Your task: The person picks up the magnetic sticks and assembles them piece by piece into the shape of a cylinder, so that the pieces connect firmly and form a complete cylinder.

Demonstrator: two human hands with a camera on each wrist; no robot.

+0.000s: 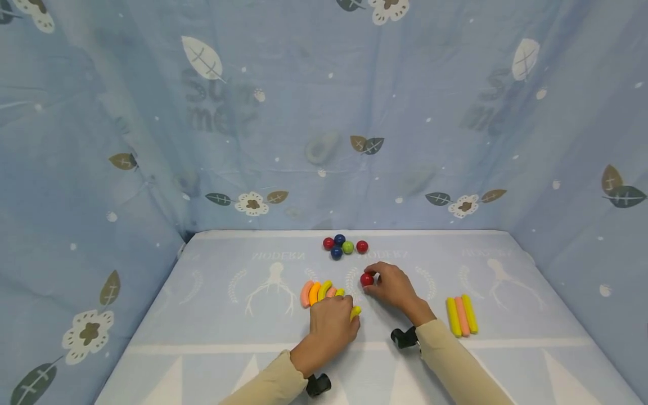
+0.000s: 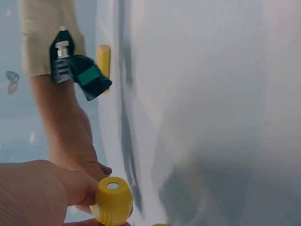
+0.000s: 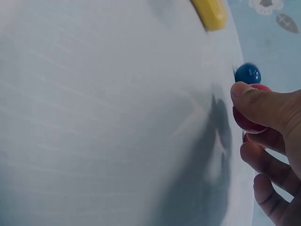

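Observation:
My right hand (image 1: 392, 286) pinches a red ball (image 1: 367, 279) between thumb and fingers, a little above the table. The right wrist view shows the same red ball (image 3: 249, 120) under the thumb. My left hand (image 1: 331, 326) holds a yellow curved piece (image 1: 356, 312), like a toy banana. Its blunt end with a pale dot faces the left wrist view, where the yellow piece (image 2: 113, 201) sits by the thumb. Just beyond the left hand lies a row of curved pieces, among them a pink one (image 1: 306, 293), an orange one (image 1: 314, 293) and a yellow one (image 1: 324, 290), partly hidden by that hand.
Toward the back edge lie several balls: red (image 1: 328, 243), dark blue (image 1: 336, 252), green (image 1: 347, 247) and another red (image 1: 361, 246). Right of the right forearm are two yellow sticks (image 1: 453, 317) with a pink stick (image 1: 462, 316) between them. A blue patterned curtain (image 1: 283, 112) surrounds the table.

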